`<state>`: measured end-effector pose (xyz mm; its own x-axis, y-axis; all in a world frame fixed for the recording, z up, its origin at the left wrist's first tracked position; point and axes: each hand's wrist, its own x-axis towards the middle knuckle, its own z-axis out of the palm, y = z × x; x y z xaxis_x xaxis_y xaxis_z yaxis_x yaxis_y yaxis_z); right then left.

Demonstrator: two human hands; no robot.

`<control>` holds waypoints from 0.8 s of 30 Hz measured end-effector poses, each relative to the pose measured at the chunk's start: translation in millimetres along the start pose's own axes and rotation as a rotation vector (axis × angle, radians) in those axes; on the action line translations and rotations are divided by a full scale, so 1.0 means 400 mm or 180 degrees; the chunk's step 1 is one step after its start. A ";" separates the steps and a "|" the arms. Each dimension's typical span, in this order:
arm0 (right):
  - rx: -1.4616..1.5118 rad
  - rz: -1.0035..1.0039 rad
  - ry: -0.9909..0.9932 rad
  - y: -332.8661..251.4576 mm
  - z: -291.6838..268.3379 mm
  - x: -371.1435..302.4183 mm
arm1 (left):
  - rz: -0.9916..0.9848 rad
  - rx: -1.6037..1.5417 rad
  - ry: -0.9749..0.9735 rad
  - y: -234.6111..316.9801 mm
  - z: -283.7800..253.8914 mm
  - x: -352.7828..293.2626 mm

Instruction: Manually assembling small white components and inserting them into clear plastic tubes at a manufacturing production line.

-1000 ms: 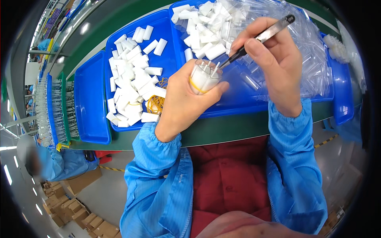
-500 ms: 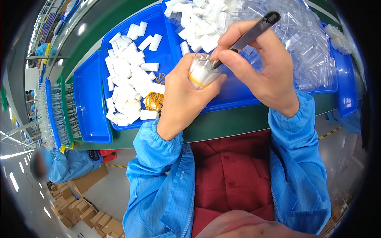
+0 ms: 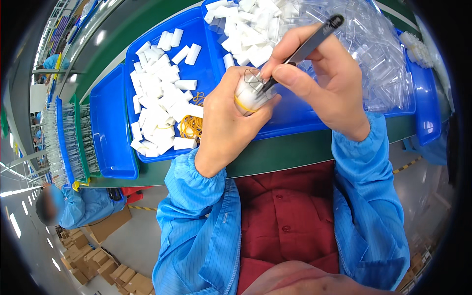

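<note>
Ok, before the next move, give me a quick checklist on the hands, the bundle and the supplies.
1. Left hand secure around the bundle: ok, fingers and thumb wrap it.
2. Yellow band around the bundle: ok, in place.
3. Tweezers in the right hand: ok, held between thumb and fingers.
4. Tweezers clear of the bundle: not ok, the tips are down at its upper end.
5. Tips pinching something: cannot tell, too small to make out.
6. Spare yellow bands on hand: ok, beside the white cylinders.
</note>
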<state>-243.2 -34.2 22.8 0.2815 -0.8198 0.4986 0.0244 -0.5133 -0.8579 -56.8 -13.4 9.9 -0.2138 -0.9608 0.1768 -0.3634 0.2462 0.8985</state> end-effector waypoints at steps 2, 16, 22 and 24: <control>-0.0463 -0.0295 -0.0141 0.003 0.002 0.000 | -0.0101 0.0039 -0.0029 0.001 -0.006 -0.001; -0.1802 -0.0465 -0.1213 0.049 0.046 -0.020 | -0.0680 -0.3471 0.0822 -0.025 -0.088 0.056; -0.1072 -0.0410 -0.1379 -0.008 0.021 0.014 | -0.0730 -0.3453 0.0491 -0.017 -0.082 0.045; -0.1616 -0.0845 -0.0358 -0.003 0.020 0.017 | -0.0749 -0.3457 0.0338 -0.007 -0.075 0.039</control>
<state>-233.8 -37.2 26.1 0.4293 -0.6288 0.6483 -0.3469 -0.7776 -0.5244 -32.0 -32.8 22.1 -0.1466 -0.9876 -0.0571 0.6121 -0.1359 0.7790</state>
